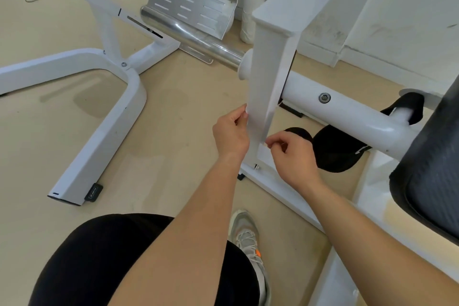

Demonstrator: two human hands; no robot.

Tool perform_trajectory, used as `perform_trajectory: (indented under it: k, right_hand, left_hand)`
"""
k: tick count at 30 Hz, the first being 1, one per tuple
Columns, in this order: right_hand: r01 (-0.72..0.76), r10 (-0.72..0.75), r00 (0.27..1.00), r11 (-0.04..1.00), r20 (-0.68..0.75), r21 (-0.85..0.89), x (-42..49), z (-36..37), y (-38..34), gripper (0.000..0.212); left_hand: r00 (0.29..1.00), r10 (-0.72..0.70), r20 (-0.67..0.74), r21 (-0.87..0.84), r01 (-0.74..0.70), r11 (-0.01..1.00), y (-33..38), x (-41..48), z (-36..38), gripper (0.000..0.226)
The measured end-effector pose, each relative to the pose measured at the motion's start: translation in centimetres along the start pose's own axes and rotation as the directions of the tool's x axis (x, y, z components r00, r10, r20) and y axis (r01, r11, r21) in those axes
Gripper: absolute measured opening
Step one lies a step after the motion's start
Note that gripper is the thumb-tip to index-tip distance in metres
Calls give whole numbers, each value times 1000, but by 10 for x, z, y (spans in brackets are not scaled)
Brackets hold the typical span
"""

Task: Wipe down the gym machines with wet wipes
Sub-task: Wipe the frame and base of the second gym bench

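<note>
A white upright post (272,57) of the gym machine stands in the middle of the view. A white wet wipe (255,129) lies stretched across the post's lower part. My left hand (231,136) pinches the wipe's left edge beside the post. On the other side, slightly lower, my right hand (293,156) pinches the wipe's right corner between thumb and fingertips. The wipe blends with the white paint, so its outline is hard to make out.
A chrome bar (198,35) and a slotted metal footplate (188,5) sit behind the post. A white base frame (104,117) spreads over the floor at left. A white tube (347,112) and a black pad (432,169) are at right, with my shoe (248,236) below.
</note>
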State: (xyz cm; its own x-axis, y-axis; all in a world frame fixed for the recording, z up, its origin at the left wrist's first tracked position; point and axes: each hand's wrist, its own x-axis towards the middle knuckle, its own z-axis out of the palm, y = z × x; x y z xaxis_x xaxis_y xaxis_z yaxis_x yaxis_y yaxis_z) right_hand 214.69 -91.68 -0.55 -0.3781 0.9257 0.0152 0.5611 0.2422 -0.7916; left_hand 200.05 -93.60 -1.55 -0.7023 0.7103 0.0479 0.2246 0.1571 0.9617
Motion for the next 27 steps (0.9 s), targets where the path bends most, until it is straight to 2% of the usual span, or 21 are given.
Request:
perform_trajectory:
  k: [15, 19, 24, 25, 27]
  right_hand:
    - [-109, 116, 989, 991, 95, -80, 9, 49, 85, 25]
    - [-104, 115, 987, 990, 112, -95, 8, 48, 91, 26]
    - [-103, 113, 985, 991, 127, -86, -3, 37, 94, 30]
    - [-97, 107, 984, 992, 145, -76, -6, 34, 94, 34]
    - [-86, 88, 980, 996, 179, -23, -11, 31, 91, 41]
  left_hand:
    - [941, -321, -105, 12, 324, 946, -116, -8, 58, 33]
    - [915, -395, -84, -9, 395, 919, -126, -8, 62, 30]
    - [877, -441, -189, -58, 439, 897, -113, -34, 49, 19]
    - [877, -445, -184, -79, 438, 896, -109, -45, 47, 16]
    - [895, -440, -70, -140, 428, 893, -100, -66, 45, 16]
